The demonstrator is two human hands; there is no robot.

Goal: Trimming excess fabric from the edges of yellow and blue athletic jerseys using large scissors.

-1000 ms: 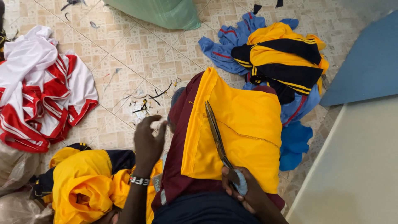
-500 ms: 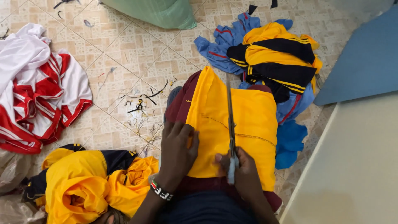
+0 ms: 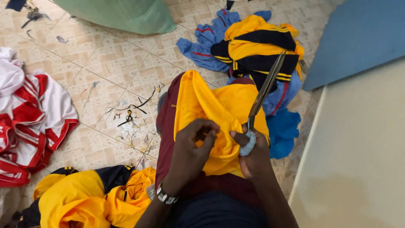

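Observation:
A yellow and maroon garment (image 3: pixel 202 105) lies bunched over my lap in the head view. My left hand (image 3: pixel 192 154) pinches a fold of its yellow cloth near the middle. My right hand (image 3: pixel 253 158) grips a pair of long scissors (image 3: pixel 265 86) by their padded handle. The blades are closed and point up and to the right, above the cloth. A beaded band sits on my left wrist.
A red and white shirt (image 3: pixel 29 122) lies on the tiled floor at left. A yellow and dark garment pile (image 3: pixel 84 198) sits bottom left, another heap of yellow, black and blue clothes (image 3: pixel 253 50) at top right. Thread scraps (image 3: pixel 130 118) litter the tiles. A green sack (image 3: pixel 122 14) lies at top.
The scissors swung from lying along the cloth to pointing up and right. My left hand went from flat on the garment to pinching a raised fold.

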